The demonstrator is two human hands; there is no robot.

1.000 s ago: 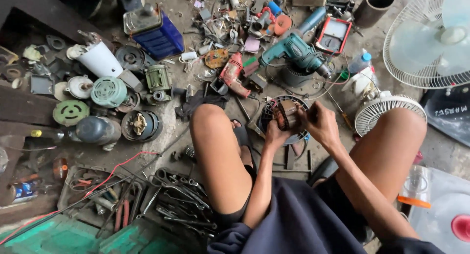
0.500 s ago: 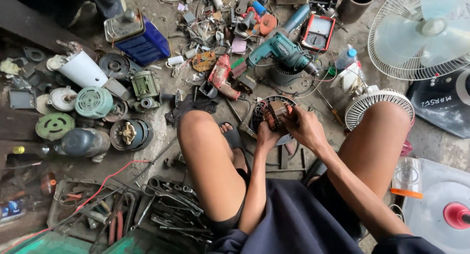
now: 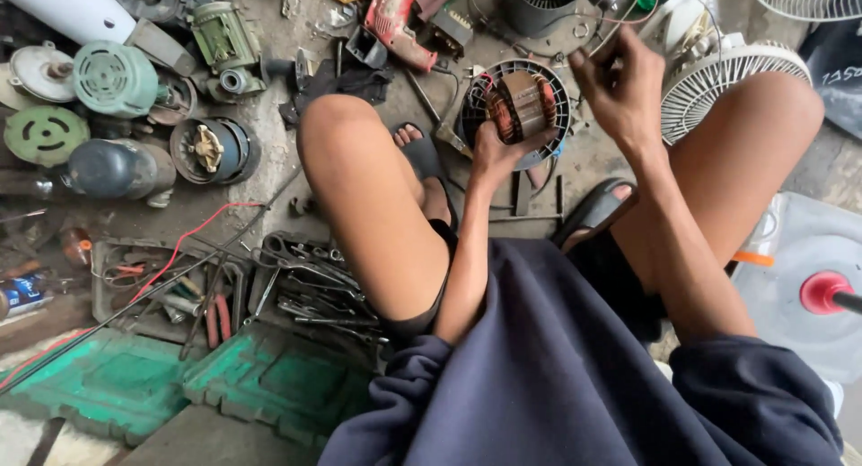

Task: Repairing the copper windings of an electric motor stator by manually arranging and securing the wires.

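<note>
Left hand [image 3: 496, 152] is clamped on the lower edge of the motor [image 3: 519, 105], its palm hidden behind it. Right hand [image 3: 620, 82] hovers just right of the motor, fingers loosely curled, pinched on something too thin to identify

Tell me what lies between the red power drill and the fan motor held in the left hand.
In the head view, between the red power drill and the fan motor in the left hand lies a small transformer-like block on the floor.

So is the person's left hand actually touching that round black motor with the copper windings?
Touching. The head view shows the left hand gripping the lower edge of the round black motor with copper windings, fingers wrapped against its rim.
</note>
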